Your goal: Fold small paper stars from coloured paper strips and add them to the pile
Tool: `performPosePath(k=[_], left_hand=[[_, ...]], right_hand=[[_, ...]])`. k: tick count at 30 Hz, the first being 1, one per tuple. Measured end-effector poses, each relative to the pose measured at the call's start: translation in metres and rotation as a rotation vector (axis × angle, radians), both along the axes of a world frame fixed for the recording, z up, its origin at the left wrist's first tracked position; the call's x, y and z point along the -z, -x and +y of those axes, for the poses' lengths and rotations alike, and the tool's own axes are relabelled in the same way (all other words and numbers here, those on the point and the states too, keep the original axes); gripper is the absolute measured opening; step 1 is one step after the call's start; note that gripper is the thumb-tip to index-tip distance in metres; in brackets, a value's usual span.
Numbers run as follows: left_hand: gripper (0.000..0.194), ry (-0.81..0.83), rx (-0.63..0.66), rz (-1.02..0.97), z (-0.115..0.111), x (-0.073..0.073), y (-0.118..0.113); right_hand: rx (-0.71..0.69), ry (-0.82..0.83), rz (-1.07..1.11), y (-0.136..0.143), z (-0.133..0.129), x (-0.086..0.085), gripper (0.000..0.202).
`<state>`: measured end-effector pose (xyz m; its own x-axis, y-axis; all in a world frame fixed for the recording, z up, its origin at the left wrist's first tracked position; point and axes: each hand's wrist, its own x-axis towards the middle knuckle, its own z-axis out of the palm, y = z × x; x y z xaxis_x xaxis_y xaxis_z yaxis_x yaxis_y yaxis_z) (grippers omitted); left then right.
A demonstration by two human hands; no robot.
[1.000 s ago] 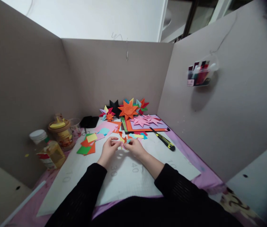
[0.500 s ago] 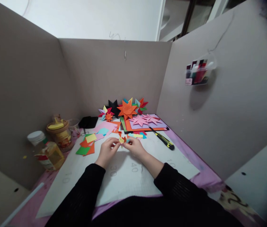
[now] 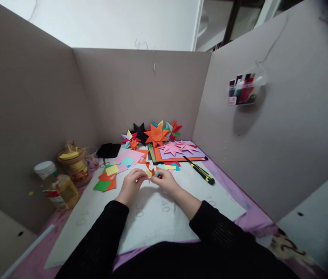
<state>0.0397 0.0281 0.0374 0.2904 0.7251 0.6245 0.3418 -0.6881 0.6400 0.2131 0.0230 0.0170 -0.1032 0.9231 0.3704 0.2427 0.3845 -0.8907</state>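
Between both hands is a small folded paper star (image 3: 151,173) with yellow, orange and light blue points. My left hand (image 3: 132,184) pinches its left side, and my right hand (image 3: 167,181) grips the right side between thumb and fingers. Part of the star is hidden behind the fingertips. Just beyond the hands lie small paper strips (image 3: 170,167) in yellow, blue and red. Left of my left hand, coloured paper squares (image 3: 104,185) in green, orange and yellow overlap on the white board (image 3: 158,221).
A yellow-black utility knife (image 3: 200,170) lies at the right. Finished paper stars (image 3: 156,134) lean on the back wall; pink stars (image 3: 172,148) rest on stacked paper sheets. At the left stand a white-capped bottle (image 3: 62,190) and a brown-lidded jar (image 3: 76,168). Grey panels enclose three sides.
My left hand's fingers have shifted slightly on the star, and more of its yellow part shows. The right hand has barely moved.
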Motion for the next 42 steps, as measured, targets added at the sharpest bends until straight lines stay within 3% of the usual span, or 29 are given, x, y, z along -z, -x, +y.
performPosePath(k=[7,18,34,42], left_hand=[[0.014,-0.072,0.006,0.092,0.002,0.0,0.004],[0.008,0.081,-0.055,-0.027,0.002,0.005,0.002],[0.015,-0.078,0.001,0.04,0.002,0.002,0.005],[0.015,0.072,0.034,0.016,0.002,0.004,0.003]], right_hand=[[-0.033,0.038,0.055,0.0,-0.001,-0.001,0.013],[-0.026,0.036,0.015,0.003,-0.004,-0.002,0.022],[-0.025,0.02,0.037,0.0,0.0,0.002,0.009],[-0.014,-0.036,-0.007,-0.001,0.001,0.003,0.014]])
